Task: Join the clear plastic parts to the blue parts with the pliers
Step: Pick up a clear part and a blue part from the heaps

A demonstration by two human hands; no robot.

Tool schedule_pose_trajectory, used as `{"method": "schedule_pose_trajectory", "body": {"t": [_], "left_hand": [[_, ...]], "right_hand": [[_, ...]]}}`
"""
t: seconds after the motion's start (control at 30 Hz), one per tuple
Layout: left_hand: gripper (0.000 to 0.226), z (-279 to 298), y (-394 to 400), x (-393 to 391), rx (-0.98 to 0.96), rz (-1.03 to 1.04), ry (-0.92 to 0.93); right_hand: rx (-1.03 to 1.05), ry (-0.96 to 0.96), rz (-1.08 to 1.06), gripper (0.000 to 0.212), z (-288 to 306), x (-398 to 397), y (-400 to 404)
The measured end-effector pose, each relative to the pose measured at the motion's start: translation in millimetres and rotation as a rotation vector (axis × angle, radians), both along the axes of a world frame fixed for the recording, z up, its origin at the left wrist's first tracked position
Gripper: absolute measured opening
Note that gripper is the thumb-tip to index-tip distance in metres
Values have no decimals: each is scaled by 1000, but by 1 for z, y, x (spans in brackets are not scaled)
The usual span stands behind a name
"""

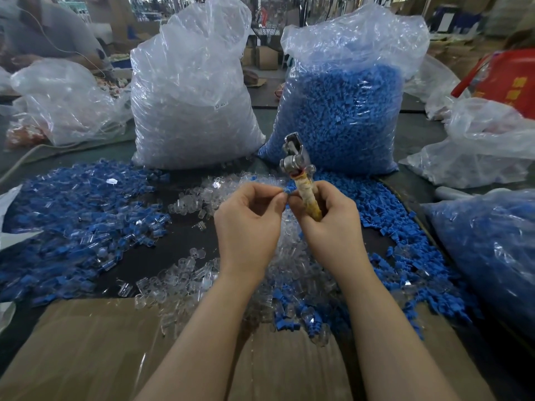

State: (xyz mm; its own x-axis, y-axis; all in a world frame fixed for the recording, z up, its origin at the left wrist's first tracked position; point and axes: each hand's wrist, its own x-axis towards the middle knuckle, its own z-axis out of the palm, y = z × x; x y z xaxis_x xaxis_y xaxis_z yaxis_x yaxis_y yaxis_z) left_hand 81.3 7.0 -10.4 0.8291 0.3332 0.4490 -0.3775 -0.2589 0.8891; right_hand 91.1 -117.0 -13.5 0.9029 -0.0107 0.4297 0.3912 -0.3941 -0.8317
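**Blue Part Held at the Fingertips, Pliers Standing By**

Blue and clear plastic are being paired just above the surface (179, 244). The left hand (249, 224) pinches a small piece between thumb and forefinger; the right hand (324, 224) meets it fingertip to fingertip, and a blue part (287, 191) shows at the point of contact. Whether a clear part is already seated on it cannot be told, as the piece is small and partly hidden.

The right hand also grips the pliers (298, 163) by their wrapped handle, curled around it with the lower fingers. The tool's long axis runs upward and slightly left, away from the person, with the metal head above both hands. The jaws appear empty.

Key relation: the pinched piece lies just below the plier head, touching the left side of the handle. The right hand carries the tool, so it is nearer; the left hand must present the piece upward into the jaws, in my judgement.

Supply locations:
- Loose clear parts (188, 198) lie under and ahead of the hands.
- Loose blue parts (385, 209) lie to the right.
- A pile of joined parts (75, 215), by appearance, lies to the left.
- A bag of clear parts (191, 91) and a bag of blue parts (341, 111) stand behind.
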Motion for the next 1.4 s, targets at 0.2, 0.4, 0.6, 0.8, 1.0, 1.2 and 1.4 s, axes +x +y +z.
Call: {"method": "schedule_pose_trajectory", "body": {"t": [0.2,0.4,0.6,0.8,1.0,1.2,1.4], "left_hand": [[22,0,0,-1,37,20,-37],[18,-1,-1,-2,52,14,-51],[17,2,8,1,-195,-97,7],[6,5,19,5,-317,-131,-42],[5,5,21,6,-311,-134,-68],[9,6,21,5,-278,-150,-87],[6,8,22,4,-253,-172,-102]], "right_hand": [[30,3,0,22,1,-2,0],[32,23,8,22,4,-3,1],[-32,172,179,16,8,-3,-12],[-170,283,228,28,8,-4,-18],[-215,279,239,20,8,-4,-20],[-287,261,247,17,10,-4,-19],[-392,208,210,17,13,-5,-20]]}}
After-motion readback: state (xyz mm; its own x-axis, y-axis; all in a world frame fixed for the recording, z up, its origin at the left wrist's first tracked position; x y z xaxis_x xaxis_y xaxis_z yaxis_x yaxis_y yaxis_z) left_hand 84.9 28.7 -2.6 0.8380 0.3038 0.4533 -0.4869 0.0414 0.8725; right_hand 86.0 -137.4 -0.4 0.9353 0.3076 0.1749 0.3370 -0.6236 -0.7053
